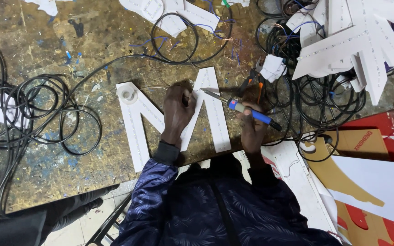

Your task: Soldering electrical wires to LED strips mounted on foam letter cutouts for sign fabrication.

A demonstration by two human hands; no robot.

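Two hands are close: I see the left hand (177, 109) pressing flat on the white letter (174, 119) while the right hand (251, 125) grips the soldering iron (240, 107), whose hot tip could, I think, burn the fingers.

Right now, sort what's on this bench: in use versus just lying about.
In use:
left hand pressing on white M-shaped letter
right hand holding blue-handled soldering iron

Lying about:
black cable coil
pile of white letters
orange-handled pliers

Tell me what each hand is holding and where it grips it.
The right hand grips a soldering iron by its blue handle. The left hand presses down on the white M-shaped letter, gripping nothing visible.
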